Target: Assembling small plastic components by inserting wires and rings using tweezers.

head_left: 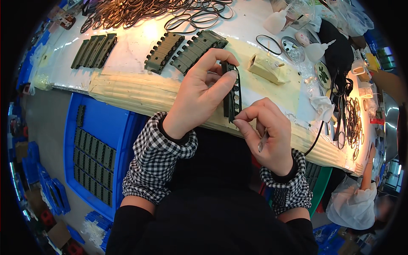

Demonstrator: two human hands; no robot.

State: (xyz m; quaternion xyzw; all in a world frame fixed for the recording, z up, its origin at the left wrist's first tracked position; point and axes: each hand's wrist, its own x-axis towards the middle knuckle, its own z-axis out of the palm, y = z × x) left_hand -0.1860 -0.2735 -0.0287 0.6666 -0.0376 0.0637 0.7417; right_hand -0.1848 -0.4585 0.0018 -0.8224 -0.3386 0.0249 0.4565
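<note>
My left hand [202,93] grips the upper part of a narrow dark green plastic piece with a row of small wheels [230,100], holding it upright over the table's front edge. Along its right side runs a thin black rubber band [240,87]. At the lower end of the piece, thumb and forefinger of my right hand [267,131] pinch together, apparently on the band. A small shiny tool [263,141], its kind unclear, lies in the curled fingers of that hand. Beyond my left hand are wheeled green pieces in two groups [164,52] [199,49].
More green pieces [94,51] lie at the left. Loose rubber bands [127,12] are heaped at the back. A beige block with a peg [267,68] and squeeze bottles [316,52] stand at right. A blue bin [121,161] holds rows of green pieces. Another person's arm [369,168] is at far right.
</note>
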